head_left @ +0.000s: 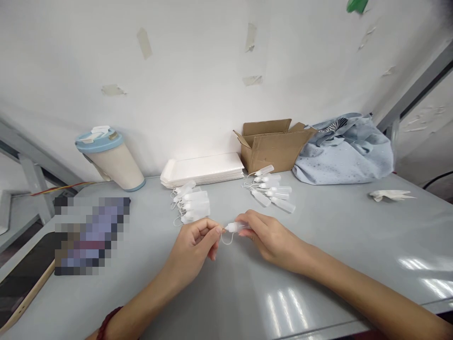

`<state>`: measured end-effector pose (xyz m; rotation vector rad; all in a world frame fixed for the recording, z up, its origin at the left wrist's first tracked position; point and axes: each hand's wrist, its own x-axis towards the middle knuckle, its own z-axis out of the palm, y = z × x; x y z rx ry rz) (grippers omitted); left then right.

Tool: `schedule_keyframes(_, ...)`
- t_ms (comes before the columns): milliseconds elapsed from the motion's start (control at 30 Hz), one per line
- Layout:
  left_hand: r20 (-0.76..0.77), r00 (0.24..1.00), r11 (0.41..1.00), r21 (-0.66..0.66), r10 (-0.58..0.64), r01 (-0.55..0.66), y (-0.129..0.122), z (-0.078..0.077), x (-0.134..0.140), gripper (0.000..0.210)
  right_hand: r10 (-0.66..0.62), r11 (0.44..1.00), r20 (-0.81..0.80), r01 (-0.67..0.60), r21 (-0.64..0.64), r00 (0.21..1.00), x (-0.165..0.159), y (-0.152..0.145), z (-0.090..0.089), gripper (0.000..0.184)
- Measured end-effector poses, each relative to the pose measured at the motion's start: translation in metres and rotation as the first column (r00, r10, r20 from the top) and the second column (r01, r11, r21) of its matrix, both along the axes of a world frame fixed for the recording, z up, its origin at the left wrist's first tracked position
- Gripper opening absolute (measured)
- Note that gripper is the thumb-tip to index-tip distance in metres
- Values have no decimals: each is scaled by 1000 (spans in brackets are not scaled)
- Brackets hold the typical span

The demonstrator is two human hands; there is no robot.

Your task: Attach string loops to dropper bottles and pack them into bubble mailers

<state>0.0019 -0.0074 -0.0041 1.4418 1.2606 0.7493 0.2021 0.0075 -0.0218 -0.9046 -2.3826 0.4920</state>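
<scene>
At the grey bench's (pixel 233 293) back edge stands a carton (pixel 274 153); midway to the front edge, right hand (pixel 274 239) and left hand (pixel 194 246) have fingers closed — the former round a small bottle (pixel 233 227), the latter pinching its loop (pixel 227 243).

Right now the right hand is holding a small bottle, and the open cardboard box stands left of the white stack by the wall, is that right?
Not quite: the head view shows the open cardboard box standing right of the white stack, not left. The right hand is indeed holding a small bottle.
</scene>
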Motion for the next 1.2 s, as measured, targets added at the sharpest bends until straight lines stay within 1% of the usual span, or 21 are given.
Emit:
schedule_keyframes(100,6,1000,1000,-1,-1,1,-1,-1,0,28,-16,998,-10,16,57,1000,-4,-3,-7,16)
schedule_keyframes(200,-25,1000,1000,-5,-10,10,2,-1,-2,28,-38,992,-34,41,120,999,-8,-6,-15,17)
schedule_keyframes(300,-51,996,997,-29,-67,66,6,-1,-5,28,-20,991,-41,25,130,999,-8,-5,-19,19)
schedule_keyframes(433,-106,983,987,-69,-151,144,13,2,-11,26,12,993,-55,-5,117,998,-5,-3,-16,19)
schedule_keyframes(533,-160,974,987,-63,-158,150,16,5,-15,27,18,996,-71,-12,89,997,-5,-3,-13,19)
schedule_keyframes(600,-166,974,988,-52,-153,146,18,8,-18,28,11,997,-69,-5,78,998,-4,-2,-10,19)
schedule_keyframes(667,-161,981,994,-26,-110,107,21,12,-23,28,-32,994,-48,37,103,998,-1,2,-7,21)
schedule_keyframes(700,-155,986,998,1,-62,63,23,15,-27,27,-74,988,-29,77,131,997,2,5,-6,22)
schedule_keyframes(767,-126,989,994,86,81,-70,29,19,-38,25,-186,963,18,179,203,982,8,13,-4,26)
schedule_keyframes(800,-107,981,980,133,162,-147,33,20,-44,24,-245,943,43,228,242,969,12,18,-4,26)
schedule_keyframes(867,-70,949,934,212,308,-288,42,18,-56,24,-361,900,116,313,304,925,20,28,-6,25)
schedule_keyframes(933,-59,908,889,239,415,-390,50,14,-65,24,-458,861,201,375,343,866,26,36,-10,24)
schedule_keyframes(967,-61,892,874,238,448,-423,54,12,-68,24,-496,845,238,401,354,835,29,39,-12,24)
schedule_keyframes(1067,-99,880,872,227,465,-435,61,5,-72,26,-555,823,342,442,356,758,31,43,-17,26)
schedule_keyframes(1133,-158,874,876,243,460,-417,63,3,-71,28,-560,824,386,445,351,733,30,44,-19,26)
schedule_keyframes(1200,-245,843,867,280,479,-412,64,3,-69,29,-559,826,401,444,348,725,29,44,-20,25)
